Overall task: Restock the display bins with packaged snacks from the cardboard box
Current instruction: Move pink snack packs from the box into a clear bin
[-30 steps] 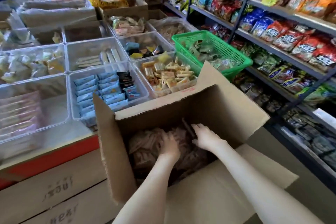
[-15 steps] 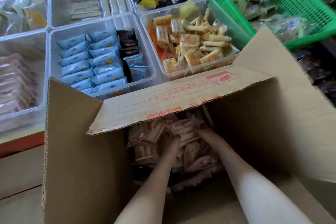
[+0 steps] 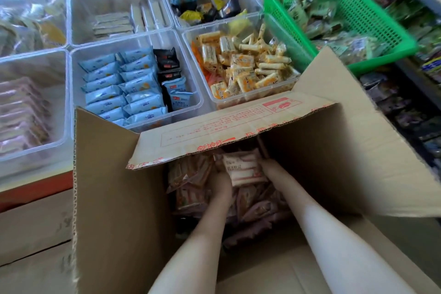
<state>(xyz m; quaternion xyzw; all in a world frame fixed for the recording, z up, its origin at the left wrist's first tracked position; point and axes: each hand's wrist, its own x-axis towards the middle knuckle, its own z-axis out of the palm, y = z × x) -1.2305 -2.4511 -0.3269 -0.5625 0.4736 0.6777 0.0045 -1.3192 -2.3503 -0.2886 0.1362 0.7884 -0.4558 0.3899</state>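
**Student:** What is the largest element, (a)?

**Tutor:** (a) A brown corrugated cardboard box (image 3: 107,198), open at the top, all flaps raised. It fills the lower middle of the view. Its far flap carries red print and leans inward over the opening.

**Student:** And beyond it?

**Tutor:** (b) Clear rectangular plastic display bins (image 3: 112,0), set edge to edge in rows on a red-edged worktop (image 3: 35,188). The bin just behind the box's left side holds light-blue wrapped snacks (image 3: 119,86) in neat rows. The bin to its right holds yellow-and-white wrapped snack sticks (image 3: 245,67) in a loose heap.
(c) A green perforated plastic basket (image 3: 353,5), tilted, touches the right-hand bins and is partly filled with greenish packets.

**Student:** Where is the stock to be moved?

**Tutor:** (d) Pinkish wrapped snacks (image 3: 191,179) lie piled in the bottom of the box.
(e) One pale pink-and-white wrapped snack packet (image 3: 242,169) sits raised above that pile, under the printed flap and between both hands.

**Student:** And the hands?

**Tutor:** (f) The left hand (image 3: 220,186) is at the packet's left edge, fingers curled round it.
(g) The right hand (image 3: 270,168) grips the packet's right edge, its fingers tucked behind the wrapper and mostly hidden.
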